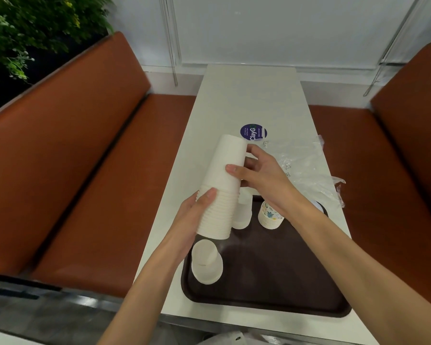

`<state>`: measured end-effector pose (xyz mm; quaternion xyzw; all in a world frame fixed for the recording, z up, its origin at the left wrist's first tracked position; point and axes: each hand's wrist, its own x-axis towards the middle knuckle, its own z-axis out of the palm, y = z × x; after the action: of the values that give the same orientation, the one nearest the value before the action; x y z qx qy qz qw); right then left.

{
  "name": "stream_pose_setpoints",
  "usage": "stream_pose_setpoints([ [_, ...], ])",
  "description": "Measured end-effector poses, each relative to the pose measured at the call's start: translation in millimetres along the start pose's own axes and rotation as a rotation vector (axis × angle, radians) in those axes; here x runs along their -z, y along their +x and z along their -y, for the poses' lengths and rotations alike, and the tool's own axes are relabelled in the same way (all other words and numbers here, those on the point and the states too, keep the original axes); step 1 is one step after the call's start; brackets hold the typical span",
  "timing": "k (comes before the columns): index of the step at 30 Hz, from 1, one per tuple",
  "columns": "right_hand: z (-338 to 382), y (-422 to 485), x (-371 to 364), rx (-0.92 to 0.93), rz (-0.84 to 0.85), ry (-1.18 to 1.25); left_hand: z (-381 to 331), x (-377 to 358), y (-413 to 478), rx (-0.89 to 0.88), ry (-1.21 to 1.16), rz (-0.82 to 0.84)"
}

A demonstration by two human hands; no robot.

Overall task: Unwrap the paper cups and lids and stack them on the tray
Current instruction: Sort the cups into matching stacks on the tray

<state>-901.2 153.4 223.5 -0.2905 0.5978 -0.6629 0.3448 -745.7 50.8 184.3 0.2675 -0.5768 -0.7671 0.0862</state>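
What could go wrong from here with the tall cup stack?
1. The tall white cup stack is tilted, with the left hand gripping it low and the right hand higher. If it is set down leaning at the tray corner, it may topple onto the table.
2. It hangs just above the short white cup stack, so lowering it could knock that over.
3. The loose plastic wrap beside the right arm could get dragged.

The cup stack (222,180) is plain white, the tray (271,282) dark brown, the smaller cups (269,216) leaf-printed, the benches (72,158) rust-orange.
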Motion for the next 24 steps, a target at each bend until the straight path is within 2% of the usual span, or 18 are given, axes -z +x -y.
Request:
stream_pose_setpoints([
  [8,3,-3,9,0.012,-0.023,0.05,-10,-5,7,0.025,0.038,-0.047],
  [18,3,0,7,0.006,-0.038,0.132,-21,11,2,0.084,0.069,0.047],
  [21,11,8,17,0.038,-0.105,0.284,-16,20,-4,0.173,-0.004,0.087],
  [24,17,15,38,0.068,-0.18,0.264,-4,27,-12,0.194,0.016,0.122],
])
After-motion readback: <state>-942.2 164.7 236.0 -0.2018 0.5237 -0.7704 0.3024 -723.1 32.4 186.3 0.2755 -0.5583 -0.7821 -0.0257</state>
